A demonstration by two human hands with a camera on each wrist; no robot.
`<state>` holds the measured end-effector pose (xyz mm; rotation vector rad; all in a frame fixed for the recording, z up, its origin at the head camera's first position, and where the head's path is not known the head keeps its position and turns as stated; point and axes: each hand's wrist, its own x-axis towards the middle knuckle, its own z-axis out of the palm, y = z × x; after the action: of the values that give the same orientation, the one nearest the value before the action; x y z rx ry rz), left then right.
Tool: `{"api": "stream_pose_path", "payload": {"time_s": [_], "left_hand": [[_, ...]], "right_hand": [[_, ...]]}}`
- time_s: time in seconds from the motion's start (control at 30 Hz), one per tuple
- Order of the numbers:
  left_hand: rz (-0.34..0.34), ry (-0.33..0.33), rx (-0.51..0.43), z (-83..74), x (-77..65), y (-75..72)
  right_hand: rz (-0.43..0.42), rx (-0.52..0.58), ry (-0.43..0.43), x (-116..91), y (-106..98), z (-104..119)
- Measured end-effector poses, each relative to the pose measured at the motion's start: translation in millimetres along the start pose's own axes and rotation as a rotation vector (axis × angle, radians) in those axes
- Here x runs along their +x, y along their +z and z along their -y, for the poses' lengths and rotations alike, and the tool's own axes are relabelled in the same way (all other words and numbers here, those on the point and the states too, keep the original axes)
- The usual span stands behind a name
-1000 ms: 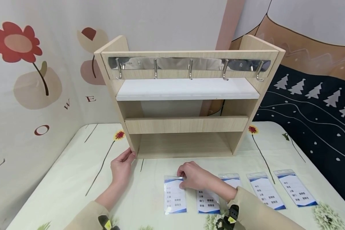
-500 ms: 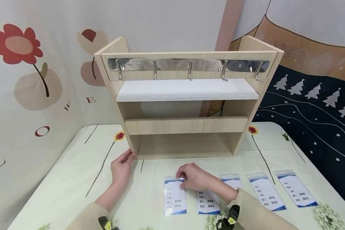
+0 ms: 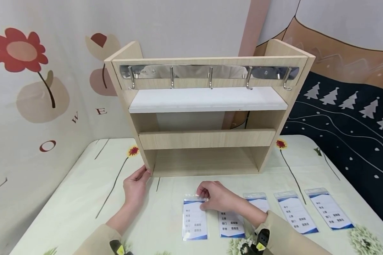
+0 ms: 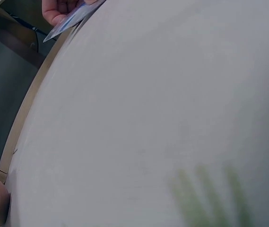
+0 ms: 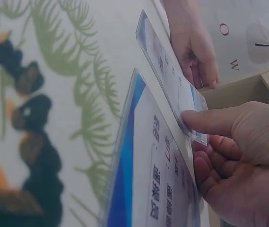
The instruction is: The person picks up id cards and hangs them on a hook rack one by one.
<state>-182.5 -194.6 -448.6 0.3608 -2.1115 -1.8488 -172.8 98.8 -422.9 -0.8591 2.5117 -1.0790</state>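
My right hand (image 3: 218, 196) pinches the top edge of a name badge in a clear sleeve (image 3: 194, 221), the leftmost in a row. In the right wrist view the thumb (image 5: 214, 120) lies on its face and curled fingers are behind it. The left wrist view shows this badge (image 4: 70, 22) edge-on, tilted over the cloth. My left hand (image 3: 135, 186) grips the lower left corner of a light wooden shelf unit (image 3: 207, 139). A second badge (image 3: 231, 225) lies under the right wrist, partly covered.
Three more badges, (image 3: 256, 202) partly hidden by the forearm, lie to the right. A metal rail with several hooks (image 3: 210, 72) runs across the unit's top, above a white shelf board (image 3: 207, 100). Flower-printed cloth (image 3: 92, 191) covers the table; printed curtains hang behind.
The pinched badge has shifted very slightly, its lower edge now a little nearer to me. The left hand stays at the unit's corner.
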Motion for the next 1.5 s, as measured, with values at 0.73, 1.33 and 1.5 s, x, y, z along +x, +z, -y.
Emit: {"api": "stream_pose_path", "payload": {"time_s": [0.73,1.33,1.5], "left_hand": [[0.031,-0.012,0.037,-0.2,-0.6,-2.8],[0.027,-0.017,0.047,-1.3,-0.2,-3.6],[0.027,-0.027,0.054,-0.9,0.3,-2.6]], "right_hand": [[-0.155,0.113,-0.030,-3,-4,0],[-0.306,0.169,-0.107,-7,-20,6],[-0.352,0.194,-0.132,-5,-22,9]]}}
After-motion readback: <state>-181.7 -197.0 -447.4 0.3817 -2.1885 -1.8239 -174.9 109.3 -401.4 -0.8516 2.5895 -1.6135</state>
